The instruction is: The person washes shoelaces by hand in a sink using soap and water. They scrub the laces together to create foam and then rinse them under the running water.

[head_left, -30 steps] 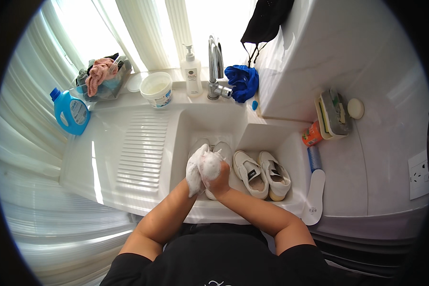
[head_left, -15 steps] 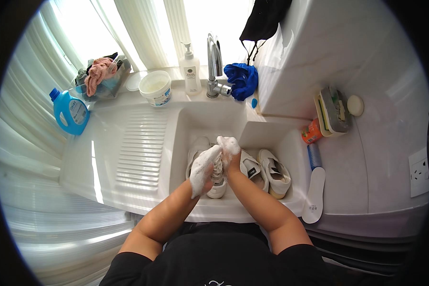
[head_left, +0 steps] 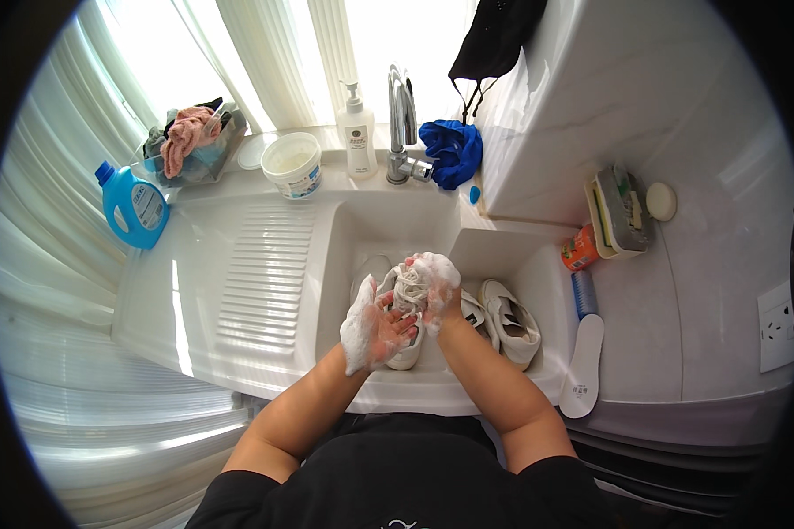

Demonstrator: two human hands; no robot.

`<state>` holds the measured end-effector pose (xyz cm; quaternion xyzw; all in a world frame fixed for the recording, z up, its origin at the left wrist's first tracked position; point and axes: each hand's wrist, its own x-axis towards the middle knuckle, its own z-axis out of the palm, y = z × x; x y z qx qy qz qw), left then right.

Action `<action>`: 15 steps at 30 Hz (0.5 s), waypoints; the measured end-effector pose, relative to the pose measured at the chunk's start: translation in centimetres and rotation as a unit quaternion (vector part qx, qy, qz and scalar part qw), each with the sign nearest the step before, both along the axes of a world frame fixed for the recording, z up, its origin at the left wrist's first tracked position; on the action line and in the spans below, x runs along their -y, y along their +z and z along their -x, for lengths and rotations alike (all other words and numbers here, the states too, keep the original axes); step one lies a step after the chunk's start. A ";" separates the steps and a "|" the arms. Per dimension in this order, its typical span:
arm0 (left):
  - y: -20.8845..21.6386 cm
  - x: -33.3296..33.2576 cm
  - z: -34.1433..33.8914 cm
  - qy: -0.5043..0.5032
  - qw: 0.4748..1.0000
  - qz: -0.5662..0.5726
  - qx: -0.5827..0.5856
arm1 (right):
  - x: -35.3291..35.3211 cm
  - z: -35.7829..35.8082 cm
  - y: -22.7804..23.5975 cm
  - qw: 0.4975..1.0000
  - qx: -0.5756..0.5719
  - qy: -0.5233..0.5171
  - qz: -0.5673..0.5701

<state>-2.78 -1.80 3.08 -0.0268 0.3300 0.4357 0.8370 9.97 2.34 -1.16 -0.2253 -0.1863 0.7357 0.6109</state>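
A tangled bunch of wet white shoelaces (head_left: 409,289) is bunched between my hands above the sink. My right hand (head_left: 442,295), thick with white foam, has its fingers curled round the bunch. My left hand (head_left: 378,330) lies palm up beside it with fingers spread, foam along its outer side. White shoes lie below in the white sink (head_left: 397,212). One shoe (head_left: 406,355) shows partly under my hands, and another (head_left: 508,324) rests at the right with its opening upward. The rest of the shoes are partly hidden by my hands and right forearm.
A chrome faucet (head_left: 401,123), pump bottle (head_left: 356,137) and white tub (head_left: 292,165) line the back ledge. Blue detergent bottle (head_left: 134,206) and a box of cloths (head_left: 194,145) stand left. A blue cloth (head_left: 452,152), orange can (head_left: 580,248) and white insole (head_left: 582,366) are right.
My hands have come apart from being pressed together. The left has moved slightly left and opened palm up, and the shoelaces now show in the right.
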 end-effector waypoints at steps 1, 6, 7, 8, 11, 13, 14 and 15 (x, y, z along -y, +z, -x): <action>-2.6 -0.2 0.9 -0.042 0.992 -0.077 0.093 | 0.2 0.4 0.1 0.997 0.067 -0.002 -0.036; -2.5 -0.3 -0.6 0.000 0.944 -0.203 -0.260 | 3.3 2.3 2.2 0.683 0.519 -0.233 -0.459; -1.3 0.1 -1.2 0.028 0.980 -0.103 -0.167 | 3.1 2.4 2.2 0.681 0.494 -0.244 -0.482; 0.2 0.5 -1.7 0.065 0.994 -0.001 -0.087 | 2.0 1.6 1.2 0.810 0.473 -0.173 -0.301; 1.3 0.0 -1.9 0.014 0.839 -0.306 -0.449 | 0.6 0.6 0.3 0.830 0.523 -0.144 -0.127; 1.3 -1.0 -0.6 -0.003 0.541 -0.546 -0.639 | 2.4 2.3 1.8 0.819 0.449 -0.219 -0.282; -1.4 -1.1 0.0 -0.032 0.831 -0.428 -0.355 | 2.7 2.9 1.9 0.794 0.451 -0.221 -0.342; -4.2 -1.5 0.5 0.052 0.983 -0.169 -0.055 | 2.9 3.1 1.9 0.763 0.456 -0.226 -0.398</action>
